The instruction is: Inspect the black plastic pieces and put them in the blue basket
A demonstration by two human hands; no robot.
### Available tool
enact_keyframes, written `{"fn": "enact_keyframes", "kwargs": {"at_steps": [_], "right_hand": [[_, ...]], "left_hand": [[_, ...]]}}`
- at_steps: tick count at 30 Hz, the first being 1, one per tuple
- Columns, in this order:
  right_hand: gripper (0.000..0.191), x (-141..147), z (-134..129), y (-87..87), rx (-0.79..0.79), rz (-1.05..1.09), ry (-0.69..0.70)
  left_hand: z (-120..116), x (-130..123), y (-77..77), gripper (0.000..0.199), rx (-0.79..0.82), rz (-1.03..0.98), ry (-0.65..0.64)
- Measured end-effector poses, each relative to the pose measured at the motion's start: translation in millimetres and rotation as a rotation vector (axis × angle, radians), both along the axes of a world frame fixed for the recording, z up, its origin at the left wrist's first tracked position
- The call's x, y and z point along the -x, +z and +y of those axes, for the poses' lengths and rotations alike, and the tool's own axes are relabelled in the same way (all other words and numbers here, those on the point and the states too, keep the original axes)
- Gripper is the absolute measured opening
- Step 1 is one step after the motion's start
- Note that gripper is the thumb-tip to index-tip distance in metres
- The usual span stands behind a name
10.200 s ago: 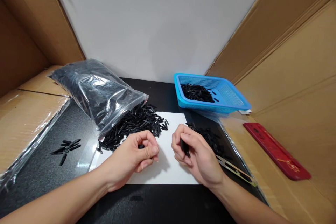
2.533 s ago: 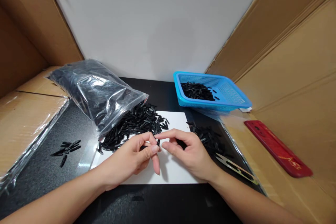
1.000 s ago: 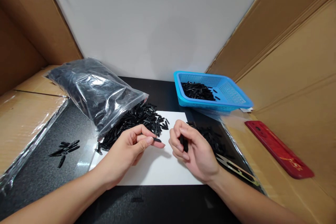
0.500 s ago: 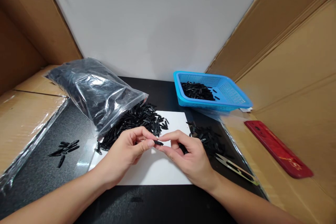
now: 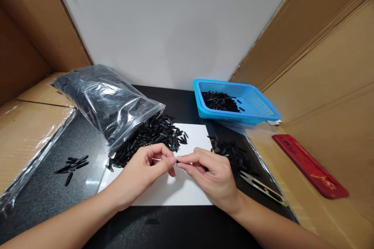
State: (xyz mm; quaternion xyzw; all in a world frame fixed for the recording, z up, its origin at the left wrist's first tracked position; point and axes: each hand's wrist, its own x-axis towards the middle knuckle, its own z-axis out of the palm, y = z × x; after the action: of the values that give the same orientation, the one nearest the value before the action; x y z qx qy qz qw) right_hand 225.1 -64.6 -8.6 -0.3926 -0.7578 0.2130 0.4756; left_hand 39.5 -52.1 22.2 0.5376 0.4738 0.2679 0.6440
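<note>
Left hand (image 5: 149, 163) and right hand (image 5: 215, 175) pinch a black piece (image 5: 178, 161), long axis hidden.

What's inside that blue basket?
The blue basket holds a heap of slim black pieces toward the left, with a few loose ones beside it. The heap covers the floor under it, so what's beneath can't be seen.

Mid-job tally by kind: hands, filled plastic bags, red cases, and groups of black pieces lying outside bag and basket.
Hands: 2 (left hand, right hand)
Filled plastic bag: 1
Red case: 1
Black groups: 3 (left cluster, middle heap, right heap)
Total: 7
</note>
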Motion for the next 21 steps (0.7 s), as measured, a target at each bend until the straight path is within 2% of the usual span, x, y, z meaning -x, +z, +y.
{"fn": "enact_keyframes", "kwargs": {"at_steps": [3,8,13,17,21], "right_hand": [[0.012,0.2,-1.4,-1.3,-0.037,-0.039,0.032],[0.011,1.0,-2.6,0.1,-0.023,-0.012,-0.004],[0.011,1.6,-1.7,1.7,-0.007,0.026,-0.024],[0.014,1.7,-0.1,2.1,0.163,0.097,-0.024],[0.017,1.9,1.6,4.1,0.359,0.212,-0.016]], "left_hand": [[-1.6,0.3,2.9,0.026,-0.032,0.019,-0.012],[-2.3,-1.2,2.6,0.029,-0.047,0.0,0.0],[0.8,-1.6,-1.0,0.027,0.061,-0.095,0.076],[2.6,0.5,0.1,0.011,0.254,-0.252,0.168],[2.1,1.1,3.3,0.036,0.368,-0.35,0.173]]}}
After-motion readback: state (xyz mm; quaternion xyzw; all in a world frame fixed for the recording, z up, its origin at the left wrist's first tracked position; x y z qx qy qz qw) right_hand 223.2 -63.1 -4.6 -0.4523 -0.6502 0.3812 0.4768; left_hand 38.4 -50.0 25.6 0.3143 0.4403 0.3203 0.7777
